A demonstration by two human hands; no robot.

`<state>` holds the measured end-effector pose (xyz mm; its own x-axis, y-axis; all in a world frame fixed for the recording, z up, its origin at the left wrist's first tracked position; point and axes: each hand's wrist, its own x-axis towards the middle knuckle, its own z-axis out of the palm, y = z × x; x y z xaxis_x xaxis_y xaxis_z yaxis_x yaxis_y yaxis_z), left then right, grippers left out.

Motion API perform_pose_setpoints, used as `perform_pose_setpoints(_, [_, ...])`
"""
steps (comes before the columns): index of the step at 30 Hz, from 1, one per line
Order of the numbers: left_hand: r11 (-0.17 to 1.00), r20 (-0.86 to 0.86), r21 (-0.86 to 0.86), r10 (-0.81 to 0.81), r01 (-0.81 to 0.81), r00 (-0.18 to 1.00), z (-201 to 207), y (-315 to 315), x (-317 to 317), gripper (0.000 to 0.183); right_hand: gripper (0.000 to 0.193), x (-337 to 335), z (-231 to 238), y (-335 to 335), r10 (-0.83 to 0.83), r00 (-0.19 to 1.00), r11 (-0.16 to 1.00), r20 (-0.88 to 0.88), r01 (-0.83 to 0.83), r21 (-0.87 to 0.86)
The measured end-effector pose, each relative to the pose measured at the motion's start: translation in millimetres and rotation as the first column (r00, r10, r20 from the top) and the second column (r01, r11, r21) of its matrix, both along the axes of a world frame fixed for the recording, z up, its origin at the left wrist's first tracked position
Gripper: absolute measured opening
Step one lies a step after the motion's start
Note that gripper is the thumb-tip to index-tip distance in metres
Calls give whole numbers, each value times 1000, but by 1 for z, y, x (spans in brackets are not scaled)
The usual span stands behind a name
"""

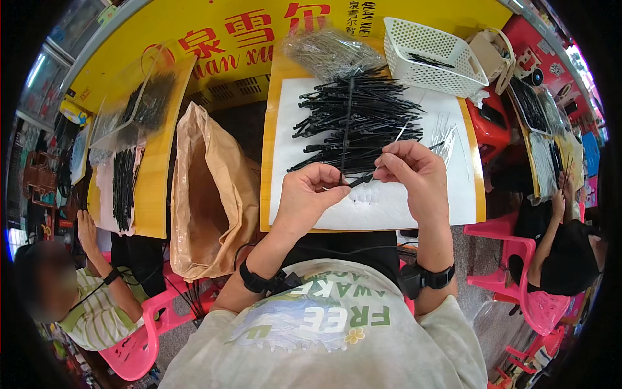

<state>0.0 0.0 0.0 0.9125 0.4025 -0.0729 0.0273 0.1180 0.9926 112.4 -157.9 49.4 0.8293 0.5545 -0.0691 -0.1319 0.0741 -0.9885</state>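
Yellow printed panel (139, 48) stands behind our bench (275, 97), where a white sheet (382, 212) lies under a heap of black strips (359, 104). At this moment we seem to be at the fine handling of a single black strip (361, 179), brought up between both hands over the sheet's near part, just in front of the heap. Our left hand (303, 200) has thumb and forefinger clamped on one end; our right hand (420, 175) pinches towards the other, its fingers together. A pale thin rod (402, 129) slants up from the right fingers, though we cannot tell whether they grip it or it passes behind. The next move, as we judge it, calls for a light, steady pinch with both ends lined up, since something so slim could easily twist or slip. As for looks, the strip between our hands is dark, narrow and straight, and its ends are hidden by our fingers. Those in the heap are long and slender, many with small thicker tips, lying roughly crosswise and tangled. More pale rods (444, 139) lie loosely to the right.
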Motion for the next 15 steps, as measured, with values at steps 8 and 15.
perform_pose_setpoints(8, [967, 12, 248, 52, -53, 999, 7, -7, -1, 17, 13, -4, -3, 6, -27, 999, 1000, -19, 27, -1])
perform_pose_setpoints(15, [801, 294, 573, -5, -172, 956, 14, -12, -4, 21, 13, -5, -2, 8, -10, 1000, 999, 29, 11, -30])
